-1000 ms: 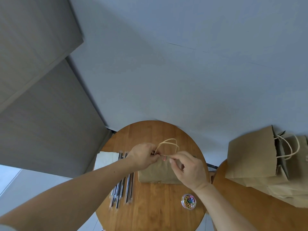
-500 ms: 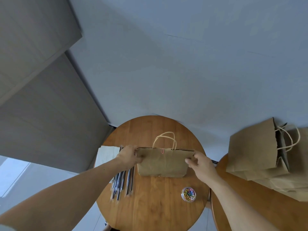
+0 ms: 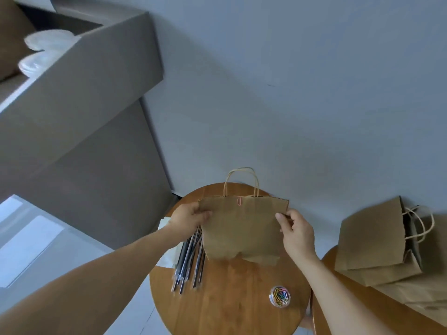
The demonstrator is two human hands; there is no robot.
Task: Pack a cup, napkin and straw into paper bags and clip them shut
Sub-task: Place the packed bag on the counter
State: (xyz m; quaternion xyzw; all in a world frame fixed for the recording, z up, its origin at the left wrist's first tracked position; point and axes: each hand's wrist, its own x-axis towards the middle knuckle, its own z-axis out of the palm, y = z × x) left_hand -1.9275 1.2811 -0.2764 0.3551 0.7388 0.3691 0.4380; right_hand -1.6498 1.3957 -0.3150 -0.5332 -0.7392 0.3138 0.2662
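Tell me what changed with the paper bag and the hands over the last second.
Both hands left the pink paper clip at the rim, left hand and right hand taking the paper bag by its upper corners and lifting it. Straws and paper clip tub stayed put.

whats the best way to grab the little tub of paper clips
Take the clip tub by its round side wall, coming straight down from above with fingers on opposite sides. It looks low, clear and round, and it stands alone on the table near the front right, with bare wood all round. The right hand is nearer, though it now holds the bag.
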